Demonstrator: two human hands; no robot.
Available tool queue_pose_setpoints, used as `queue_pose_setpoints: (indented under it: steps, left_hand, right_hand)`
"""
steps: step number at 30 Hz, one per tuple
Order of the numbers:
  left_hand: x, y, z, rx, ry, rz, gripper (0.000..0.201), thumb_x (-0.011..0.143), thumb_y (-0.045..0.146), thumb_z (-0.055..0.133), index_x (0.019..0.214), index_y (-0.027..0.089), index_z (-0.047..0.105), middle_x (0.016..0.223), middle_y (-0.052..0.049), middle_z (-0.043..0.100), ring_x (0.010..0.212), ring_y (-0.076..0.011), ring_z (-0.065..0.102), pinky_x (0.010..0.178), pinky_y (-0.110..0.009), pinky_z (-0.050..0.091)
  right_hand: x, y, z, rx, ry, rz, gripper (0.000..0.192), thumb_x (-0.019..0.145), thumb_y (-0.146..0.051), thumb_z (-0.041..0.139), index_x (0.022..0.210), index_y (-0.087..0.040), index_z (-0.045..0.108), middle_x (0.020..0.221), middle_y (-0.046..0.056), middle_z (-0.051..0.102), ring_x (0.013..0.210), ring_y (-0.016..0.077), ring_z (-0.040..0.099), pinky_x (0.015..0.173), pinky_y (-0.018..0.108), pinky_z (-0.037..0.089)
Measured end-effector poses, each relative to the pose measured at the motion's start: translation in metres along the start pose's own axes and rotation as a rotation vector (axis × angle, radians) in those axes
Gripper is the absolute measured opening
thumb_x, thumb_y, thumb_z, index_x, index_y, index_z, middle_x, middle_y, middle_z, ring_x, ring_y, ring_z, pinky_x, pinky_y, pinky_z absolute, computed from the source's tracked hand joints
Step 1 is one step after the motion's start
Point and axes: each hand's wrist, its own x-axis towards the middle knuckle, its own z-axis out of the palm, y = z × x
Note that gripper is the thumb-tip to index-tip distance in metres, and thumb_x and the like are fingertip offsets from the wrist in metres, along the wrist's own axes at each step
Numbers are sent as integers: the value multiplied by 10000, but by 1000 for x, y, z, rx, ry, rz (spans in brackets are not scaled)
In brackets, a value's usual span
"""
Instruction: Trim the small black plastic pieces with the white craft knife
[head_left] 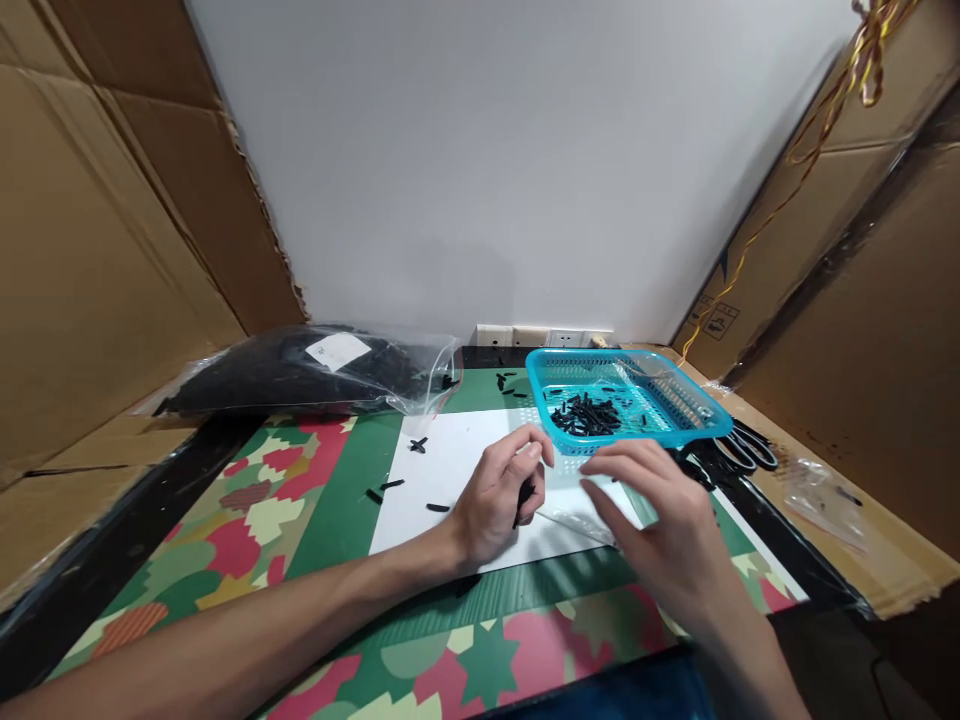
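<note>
My left hand (491, 500) is closed in a loose fist over the white sheet (450, 440). Small black pieces (528, 492) show between its curled fingers; their exact kind is not clear. To its right, my right hand (660, 505) hovers with thumb and forefinger slightly apart, no object visible between them. Beneath the hands lies a clear plastic bag (581, 525), partly hidden. Just behind my right hand, a blue plastic basket (630, 440) holds a heap of short black pieces (586, 414).
A large clear bag packed with black material (300, 375) lies at the back left. Loose black strips (391, 485) are scattered on the patterned mat (247, 510). Scissors (746, 448) rest right of the basket. Cardboard walls (847, 280) flank the table, with sockets (532, 337) behind.
</note>
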Motion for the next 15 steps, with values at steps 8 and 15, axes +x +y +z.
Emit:
queue_pose_setpoints:
  steps: [8, 15]
  left_hand:
    - [2, 4, -1, -54, 48, -37, 336, 1069, 565, 473, 1041, 234, 525, 604, 67, 550, 482, -103, 409, 442, -172, 327]
    - [1, -1, -1, 2, 38, -34, 363, 1087, 581, 464, 1008, 233, 529, 609, 77, 539, 439, -88, 384, 432, -177, 342]
  right_hand:
    - [5, -31, 41, 56, -67, 38, 220, 1061, -112, 614, 1235, -226, 687, 980, 49, 753, 899, 255, 671, 835, 388, 471]
    - [4, -27, 45, 90, -29, 80, 166, 1050, -118, 614, 1069, -238, 727, 923, 41, 749, 868, 246, 681, 785, 353, 482]
